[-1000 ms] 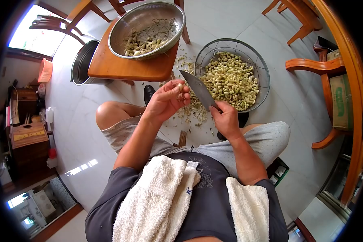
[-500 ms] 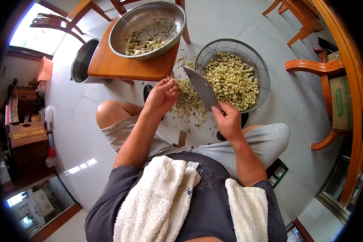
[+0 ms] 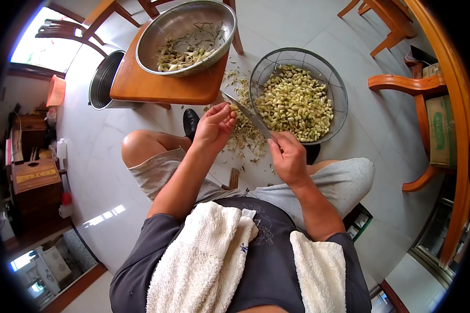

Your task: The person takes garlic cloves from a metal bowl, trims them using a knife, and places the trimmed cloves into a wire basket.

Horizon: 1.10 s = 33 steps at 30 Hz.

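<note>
My left hand point(image 3: 215, 127) pinches a small pale bulb point(image 3: 233, 107), mostly covered by the fingertips. Wrapped round the handle of a kitchen knife point(image 3: 253, 118) is my right hand point(image 3: 289, 159); the blade points up and left, its edge by the bulb. Whether the edge touches the bulb I cannot tell. Beneath the blade lies a heap of stem and root trimmings point(image 3: 245, 136) on the floor. A wire basket point(image 3: 344, 99) beyond my right hand holds many trimmed pale-green bulbs point(image 3: 295, 104). In a metal colander point(image 3: 150, 44) sit untrimmed bulbs point(image 3: 185, 56) with stringy stems.
The colander stands on a wooden chair seat point(image 3: 167, 93) close beyond my left hand. Left of it is a metal bucket point(image 3: 100, 83). On the right are a wooden armchair point(image 3: 402, 83) and a cardboard box point(image 3: 440, 133). A white towel point(image 3: 198, 255) hangs over my chest.
The knife has swung left and turned more edge-on, so its blade now reaches the bulb at my left fingertips. My right hand has shifted slightly left; my left hand has turned a little.
</note>
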Tool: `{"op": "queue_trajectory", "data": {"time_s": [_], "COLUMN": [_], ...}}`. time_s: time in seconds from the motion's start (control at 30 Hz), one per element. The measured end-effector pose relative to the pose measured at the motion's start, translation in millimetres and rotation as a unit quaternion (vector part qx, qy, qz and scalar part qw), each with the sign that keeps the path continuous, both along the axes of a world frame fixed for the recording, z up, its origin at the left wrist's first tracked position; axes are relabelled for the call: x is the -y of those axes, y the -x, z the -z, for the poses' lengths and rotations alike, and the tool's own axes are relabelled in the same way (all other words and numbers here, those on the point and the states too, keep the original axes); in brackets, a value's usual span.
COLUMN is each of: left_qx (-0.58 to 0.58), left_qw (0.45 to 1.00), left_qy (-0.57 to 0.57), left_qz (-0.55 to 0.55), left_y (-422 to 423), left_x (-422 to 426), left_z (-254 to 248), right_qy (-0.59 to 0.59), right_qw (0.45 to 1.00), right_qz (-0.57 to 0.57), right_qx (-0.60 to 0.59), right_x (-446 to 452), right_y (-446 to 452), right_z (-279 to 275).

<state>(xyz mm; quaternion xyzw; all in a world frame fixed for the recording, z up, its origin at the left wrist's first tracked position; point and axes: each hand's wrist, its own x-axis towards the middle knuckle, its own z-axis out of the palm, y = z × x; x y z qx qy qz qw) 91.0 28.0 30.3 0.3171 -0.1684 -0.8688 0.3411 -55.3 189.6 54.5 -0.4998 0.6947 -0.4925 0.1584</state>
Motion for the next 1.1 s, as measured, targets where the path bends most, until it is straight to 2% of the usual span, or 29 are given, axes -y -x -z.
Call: {"op": "queue_trajectory", "data": {"time_s": [0.37,0.47,0.57,0.7,0.83,0.9,0.97,1.0,1.1], "left_qx": [0.009,-0.016,-0.019,0.009,0.14,0.144,0.263,0.294,0.286], "left_qw": [0.999,0.997,0.998,0.999,0.979,0.959,0.889,0.863,0.821], "left_qy": [0.03,0.059,0.04,0.04,0.061,0.11,0.259,0.324,0.416], "left_qz": [-0.044,-0.05,-0.033,0.02,0.133,0.219,0.272,0.254,0.268], "left_y": [5.8,3.9,0.7,12.2,61.8,94.6,114.7,118.8,107.7], "left_x": [-4.2,1.4,8.9,6.8,1.3,2.0,3.8,4.3,30.0], "left_z": [-7.8,-14.9,-13.8,-5.5,-18.0,-20.1,-25.5,-33.9,-65.5], "right_qy": [-0.019,-0.25,-0.229,-0.297,-0.369,-0.39,-0.383,-0.38,-0.362], "right_qw": [1.0,0.967,0.973,0.953,0.92,0.905,0.908,0.91,0.92], "right_qz": [0.015,-0.05,-0.033,-0.051,-0.112,-0.147,-0.149,-0.148,-0.142], "right_qx": [-0.012,-0.031,-0.005,-0.024,-0.064,-0.085,-0.081,-0.079,-0.057], "right_x": [4.2,-1.4,-3.6,0.0,-4.0,-3.6,-4.8,-5.5,-9.4], "right_y": [-6.7,6.7,8.0,11.4,11.6,11.1,10.8,11.2,13.0], "right_z": [9.9,38.5,34.6,31.7,42.4,45.4,45.1,44.7,45.0]}}
